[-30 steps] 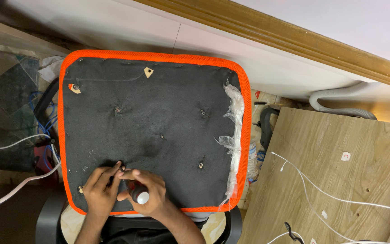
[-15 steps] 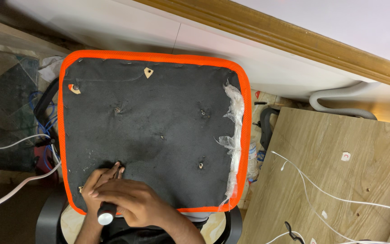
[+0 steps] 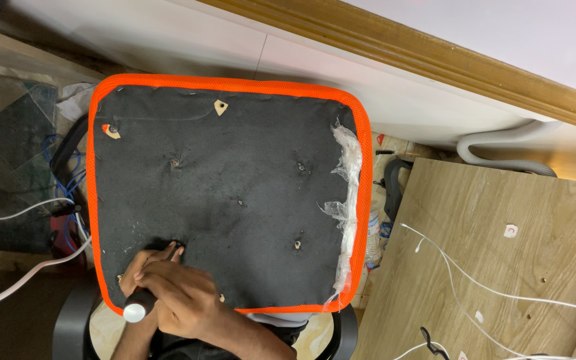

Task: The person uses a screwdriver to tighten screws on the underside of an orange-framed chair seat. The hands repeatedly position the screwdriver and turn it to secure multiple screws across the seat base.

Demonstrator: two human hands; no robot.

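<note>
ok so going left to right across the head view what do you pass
white cables → hands gripping a black-handled tool → black seat panel with orange edging → torn clear plastic → wooden board with thin white wires

Even, fairly bright indoor light, soft shadows, sharp focus throughout.

Matt black felt-like seat underside (image 3: pixel 235 193), orange mesh cloth edging (image 3: pixel 365 200), pale wood-grain board (image 3: pixel 495 267).
</note>
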